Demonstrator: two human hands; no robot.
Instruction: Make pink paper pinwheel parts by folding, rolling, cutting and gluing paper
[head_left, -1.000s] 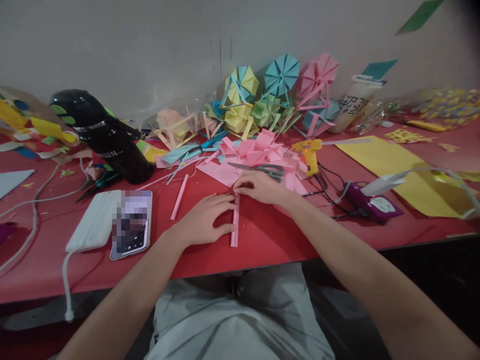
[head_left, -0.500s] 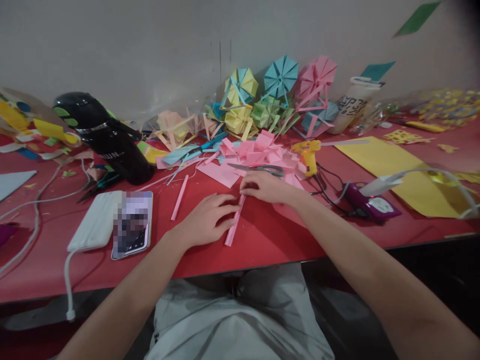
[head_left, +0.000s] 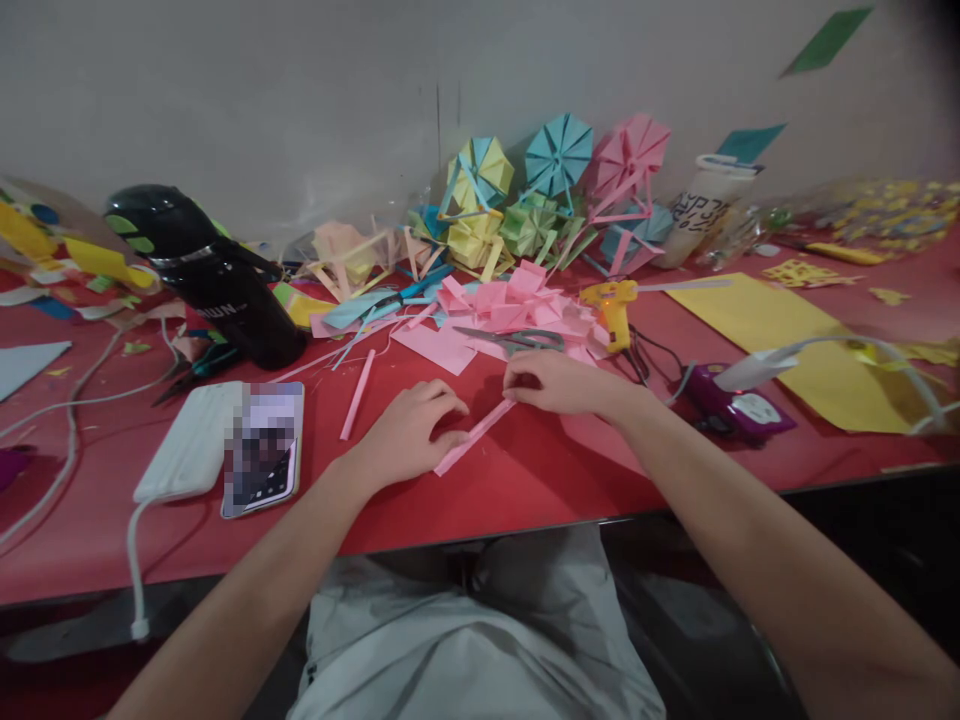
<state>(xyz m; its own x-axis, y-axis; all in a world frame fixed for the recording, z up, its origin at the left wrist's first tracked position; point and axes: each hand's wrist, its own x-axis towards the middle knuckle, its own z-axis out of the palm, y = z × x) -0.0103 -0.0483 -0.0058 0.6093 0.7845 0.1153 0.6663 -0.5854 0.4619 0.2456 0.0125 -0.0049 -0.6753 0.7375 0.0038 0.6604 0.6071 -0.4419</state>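
A narrow folded strip of pink paper (head_left: 480, 433) lies slantwise between my hands, just above the red tabletop or on it. My right hand (head_left: 562, 382) pinches the strip's far end between thumb and fingertips. At its near end, my left hand (head_left: 405, 432) has the thumb against the strip, with the curved fingers apart from the thumb. To the left of that hand rests a second pink paper strip (head_left: 358, 394). Scissors (head_left: 517, 340) lie just beyond my right hand, beside a heap of pink paper pieces (head_left: 517, 300).
Folded paper umbrellas (head_left: 559, 155) stand along the wall. A yellow glue gun (head_left: 615, 310), a purple power adapter (head_left: 739, 402) and yellow paper (head_left: 795, 350) are on the right. A black bottle (head_left: 217, 285), a phone (head_left: 270, 450) and a white power bank (head_left: 191, 440) stand left, with cables around.
My right hand has moved a little to the right with the strip's far end, so the strip slants more. My left fingers have drawn back and curled, the thumb now at the strip.
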